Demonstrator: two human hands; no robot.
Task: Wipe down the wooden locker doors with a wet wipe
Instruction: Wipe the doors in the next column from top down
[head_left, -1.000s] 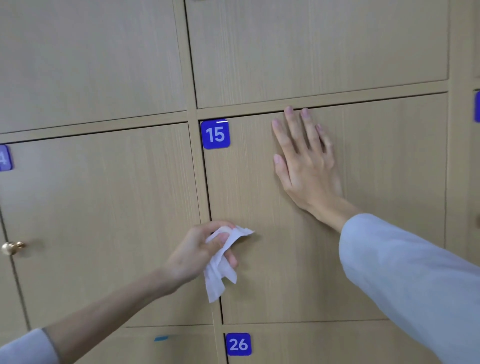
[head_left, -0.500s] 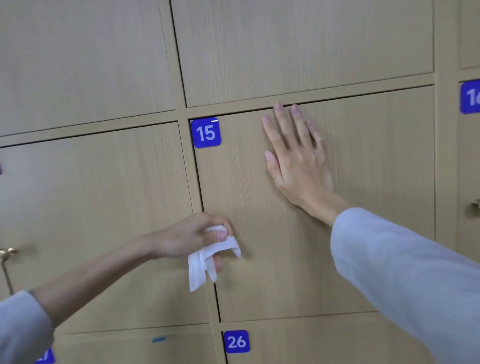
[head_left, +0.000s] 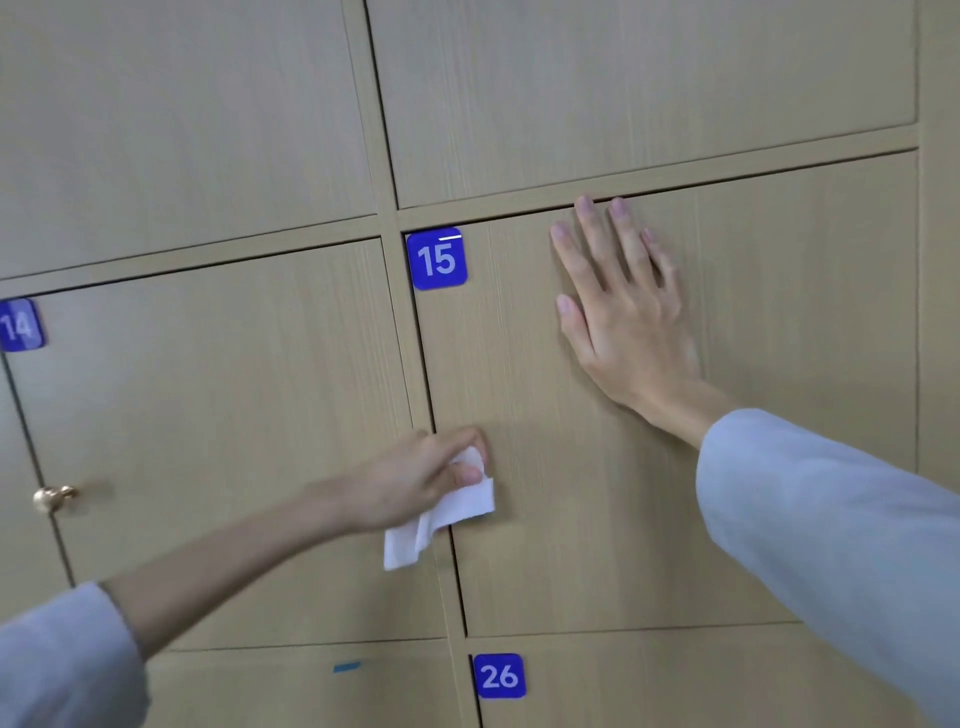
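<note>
A white wet wipe (head_left: 441, 514) is pinched between the thumb and curled fingers of the left hand (head_left: 415, 483), and it is held against the left edge of the locker door marked 15 (head_left: 519, 545), at about mid-height, just where that door meets the vertical wooden divider (head_left: 410, 332). Most of the wipe is seen hanging crumpled below the fingers, with its lower corner lying over the divider. The right hand (head_left: 623, 317) is laid flat on the upper part of the same door, its fingers straight and slightly spread, the fingertips reaching the top edge of the door; nothing is gripped by it. The two hands are kept well apart, the right one higher and further right. Both forearms are partly covered by pale grey-blue sleeves (head_left: 831, 530). A blue number plate reading 15 (head_left: 437, 259) is fixed at the upper left corner of the door being wiped. To the left, a door marked with a blue plate 14 (head_left: 20, 326) is seen, and a brass knob (head_left: 52, 498) is mounted near its left edge. Below, a blue plate reading 26 (head_left: 499, 676) is fixed on the lower door, and a small strip of blue tape (head_left: 346, 666) is stuck on the door to its left.
</note>
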